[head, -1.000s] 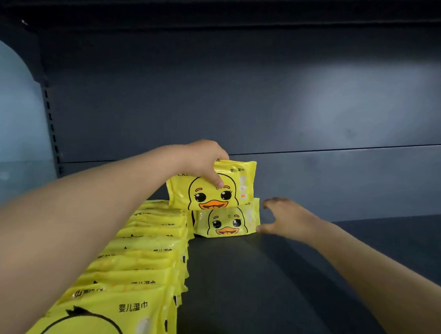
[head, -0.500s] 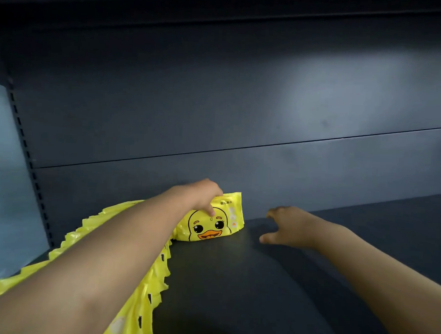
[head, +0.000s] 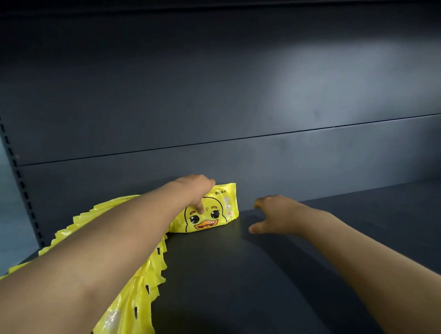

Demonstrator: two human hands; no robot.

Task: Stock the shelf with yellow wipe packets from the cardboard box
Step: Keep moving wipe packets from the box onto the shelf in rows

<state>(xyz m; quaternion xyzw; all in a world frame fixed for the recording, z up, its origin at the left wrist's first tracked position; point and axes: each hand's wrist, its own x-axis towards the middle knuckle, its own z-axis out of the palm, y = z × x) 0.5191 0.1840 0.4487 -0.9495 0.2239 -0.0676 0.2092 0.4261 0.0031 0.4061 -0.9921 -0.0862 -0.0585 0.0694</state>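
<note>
Yellow wipe packet [head: 213,214] at the far end of the shelf [head: 247,289], close to the back panel [head: 217,96], with its printed duck face turned toward me; whether it touches the panel cannot be told. My left grip [head: 197,191] grasps the packet along its top edge, with the thumb [head: 200,207] pressed on the duck's forehead and the remaining fingers hidden behind the packet. A row of packets [head: 138,292] runs from just beside this packet toward the near left. They stand packed edge to edge with their crimped seams upward, and my left forearm covers part of them. My right grip [head: 273,216] is released. Its fingers are loosely curled and it holds nothing, over the bare shelf to the right of the packet and apart from it. A slotted upright [head: 14,168] borders the back panel at the far left.
</note>
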